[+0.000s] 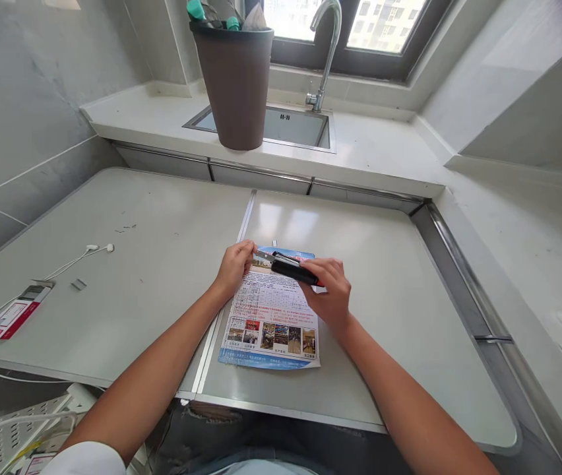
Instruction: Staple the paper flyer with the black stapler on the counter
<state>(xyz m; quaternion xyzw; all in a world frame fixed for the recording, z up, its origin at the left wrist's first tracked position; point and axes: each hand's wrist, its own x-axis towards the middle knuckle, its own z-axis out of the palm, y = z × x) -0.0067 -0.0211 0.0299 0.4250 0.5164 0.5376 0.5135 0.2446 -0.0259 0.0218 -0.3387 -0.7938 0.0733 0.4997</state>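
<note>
A black stapler is in my right hand, with the fingers wrapped around its rear end. Its metal front part points left, over the upper part of a printed leaflet that lies on the folding table. My left hand is closed in a pinch at the stapler's tip, by the leaflet's upper left edge. What lies between its fingertips is hidden. Rows of small marks that look like staples run along the leaflet's left side and bottom edge.
On the table's left half are white earphones, a small red-and-white box, a staple strip and loose staples. Behind, a brown bin stands at the sink with a tall faucet.
</note>
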